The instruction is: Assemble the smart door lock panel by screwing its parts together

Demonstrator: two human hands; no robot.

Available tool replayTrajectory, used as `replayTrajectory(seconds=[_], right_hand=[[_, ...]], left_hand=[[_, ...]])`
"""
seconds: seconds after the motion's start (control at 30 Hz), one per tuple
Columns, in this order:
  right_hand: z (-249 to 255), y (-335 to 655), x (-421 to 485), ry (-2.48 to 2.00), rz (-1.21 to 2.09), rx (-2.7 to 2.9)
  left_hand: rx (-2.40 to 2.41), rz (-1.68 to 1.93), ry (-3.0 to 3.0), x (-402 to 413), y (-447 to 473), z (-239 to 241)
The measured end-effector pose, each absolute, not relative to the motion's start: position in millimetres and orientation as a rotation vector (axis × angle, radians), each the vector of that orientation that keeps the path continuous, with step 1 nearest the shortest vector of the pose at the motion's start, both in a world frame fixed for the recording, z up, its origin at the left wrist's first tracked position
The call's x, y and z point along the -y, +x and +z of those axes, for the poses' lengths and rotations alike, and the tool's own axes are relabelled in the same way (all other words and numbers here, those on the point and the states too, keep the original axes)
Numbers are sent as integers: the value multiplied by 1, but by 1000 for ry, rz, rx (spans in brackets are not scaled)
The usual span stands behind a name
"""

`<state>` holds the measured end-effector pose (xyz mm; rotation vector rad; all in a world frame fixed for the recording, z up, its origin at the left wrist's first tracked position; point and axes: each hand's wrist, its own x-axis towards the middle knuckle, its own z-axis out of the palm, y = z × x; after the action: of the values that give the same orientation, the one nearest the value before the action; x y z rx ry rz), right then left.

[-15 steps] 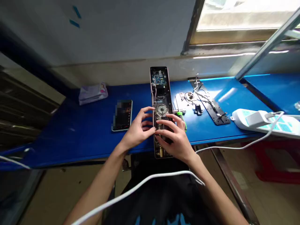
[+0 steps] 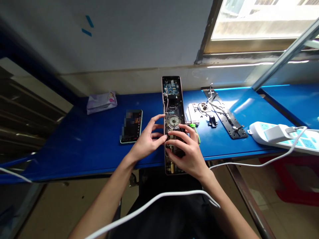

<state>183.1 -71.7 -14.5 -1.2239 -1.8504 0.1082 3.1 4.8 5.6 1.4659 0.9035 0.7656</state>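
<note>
While the long open housing lies mid-table, its near end seemingly jutting past the near edge of the blue table, it looks rigid and moderately heavy; its side rims seem the safest hold, since the far circuit board and the thin wires along the left look fragile; the left hand has its fingers well parted, tips at the left rim; the right hand curls loosely over the near half, though whether its fingertips pinch a part I cannot tell; a phone lies left, a black plate right.
</note>
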Motion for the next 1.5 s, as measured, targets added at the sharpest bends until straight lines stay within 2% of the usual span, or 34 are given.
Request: replayTrajectory(seconds=[0.4,0.6,0.83,1.17,1.5], right_hand=[[-15,181,71,-1211,128,1766],[-12,203,62,-1388,127,1481],[-6,220,22,-1523,410,1375],[13,221,-26,-1363,840,1030],[40,217,-53,-1381,771,1145]], left_hand=[[-959,786,1550,-5,1,4],[-1160,1133,2140,-18,17,24],[-1065,1176,2495,-46,54,42],[-1164,1117,2539,-91,77,52],[-1301,1198,2468,-133,78,56]])
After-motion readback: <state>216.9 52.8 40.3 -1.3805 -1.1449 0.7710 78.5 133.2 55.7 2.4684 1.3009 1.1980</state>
